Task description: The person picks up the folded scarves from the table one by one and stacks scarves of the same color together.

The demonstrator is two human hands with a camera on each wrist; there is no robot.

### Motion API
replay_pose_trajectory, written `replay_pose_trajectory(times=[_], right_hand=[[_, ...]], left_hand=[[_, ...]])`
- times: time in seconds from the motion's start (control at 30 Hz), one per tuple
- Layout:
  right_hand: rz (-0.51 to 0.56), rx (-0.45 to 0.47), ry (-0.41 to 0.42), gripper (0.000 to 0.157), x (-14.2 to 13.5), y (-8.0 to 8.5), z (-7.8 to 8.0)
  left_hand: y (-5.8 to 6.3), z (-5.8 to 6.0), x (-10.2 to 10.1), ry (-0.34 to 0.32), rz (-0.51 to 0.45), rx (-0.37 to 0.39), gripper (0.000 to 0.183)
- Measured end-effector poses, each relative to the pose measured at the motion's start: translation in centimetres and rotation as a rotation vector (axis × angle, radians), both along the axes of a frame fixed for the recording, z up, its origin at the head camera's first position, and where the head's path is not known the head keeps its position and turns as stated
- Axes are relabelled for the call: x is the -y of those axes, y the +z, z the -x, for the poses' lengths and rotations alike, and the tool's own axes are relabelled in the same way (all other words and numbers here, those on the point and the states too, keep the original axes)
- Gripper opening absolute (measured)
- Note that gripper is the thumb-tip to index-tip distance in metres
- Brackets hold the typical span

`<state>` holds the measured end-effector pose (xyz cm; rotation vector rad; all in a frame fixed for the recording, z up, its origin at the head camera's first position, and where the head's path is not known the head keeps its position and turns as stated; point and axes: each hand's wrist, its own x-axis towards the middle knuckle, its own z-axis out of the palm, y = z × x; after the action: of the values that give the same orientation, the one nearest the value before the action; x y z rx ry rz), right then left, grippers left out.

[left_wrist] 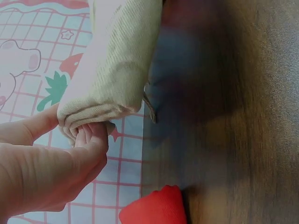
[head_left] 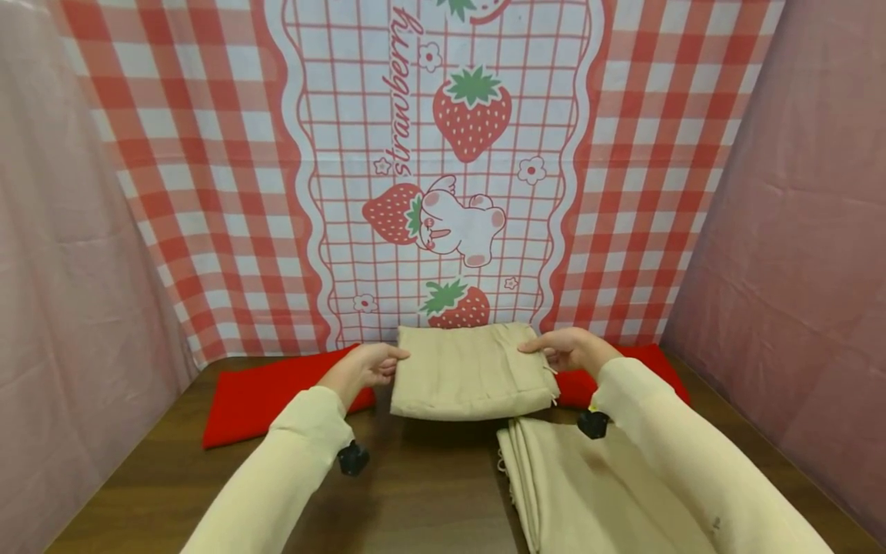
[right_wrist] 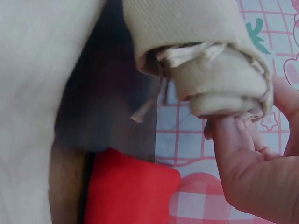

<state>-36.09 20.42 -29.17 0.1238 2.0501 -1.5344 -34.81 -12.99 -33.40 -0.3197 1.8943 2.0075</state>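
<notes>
Head view: the left hand and right hand pinch opposite ends of a folded beige cloth at lower centre, a second cloth lying lower right.

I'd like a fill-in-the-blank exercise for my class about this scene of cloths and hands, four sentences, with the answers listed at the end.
1. Counting the left hand and the right hand, ____ hands hold the folded beige bundle.
2. The word printed on the backdrop is "____".
3. The colour of the cloth lying to the left of the bundle is ____.
4. The other beige cloth lies on the ____ half of the table.

Missing words: two; strawberry; red; right.
</notes>
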Motion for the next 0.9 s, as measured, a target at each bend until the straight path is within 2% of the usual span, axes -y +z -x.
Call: replay_pose_trajectory(times=[0.1, 0.2, 0.4, 0.67, 0.9], right_hand=[[0.055, 0.029, -0.031, 0.028, -0.1, 0.0, -0.3], [0.085, 0.038, -0.047, 0.025, -0.1, 0.1, -0.5], [0.105, 0.042, -0.047, 0.018, -0.3, 0.1, -0.9], [0.104, 0.040, -0.020, 0.026, -0.6, 0.1, -1.6], [0.099, 0.035, -0.016, 0.016, -0.9, 0.2, -1.6]], left_hand=[[1.2, -1.5, 0.0, -0.008, -0.010, 0.006, 0.054], [1.5, -2.1, 0.3, -0.018, -0.019, 0.008, 0.059], [1.6, -2.4, 0.4, -0.010, -0.026, 0.008, 0.060], [1.5, -2.7, 0.5, -0.047, -0.036, 0.012, 0.063], [1.8, -2.9, 0.4, -0.049, -0.051, 0.013, 0.063]])
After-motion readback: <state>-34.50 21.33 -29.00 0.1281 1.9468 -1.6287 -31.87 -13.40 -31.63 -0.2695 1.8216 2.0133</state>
